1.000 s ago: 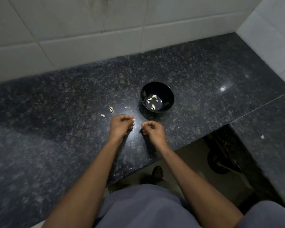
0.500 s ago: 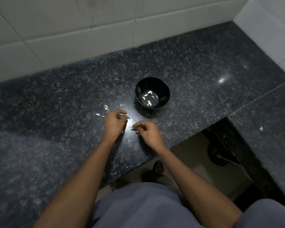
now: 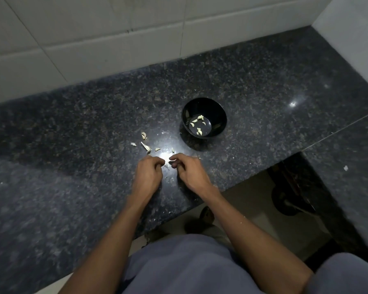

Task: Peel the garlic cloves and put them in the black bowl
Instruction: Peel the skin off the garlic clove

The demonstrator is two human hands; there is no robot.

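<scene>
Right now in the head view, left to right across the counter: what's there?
Loose garlic bits → left hand → right hand → black bowl with garlic cloves inside → small white scrap on the right-hand counter section.

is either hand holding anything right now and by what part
Cannot be told for sure. Both the left hand and right hand have curled fingers meeting over the counter; anything pinched between the fingertips is too small to make out.
</scene>
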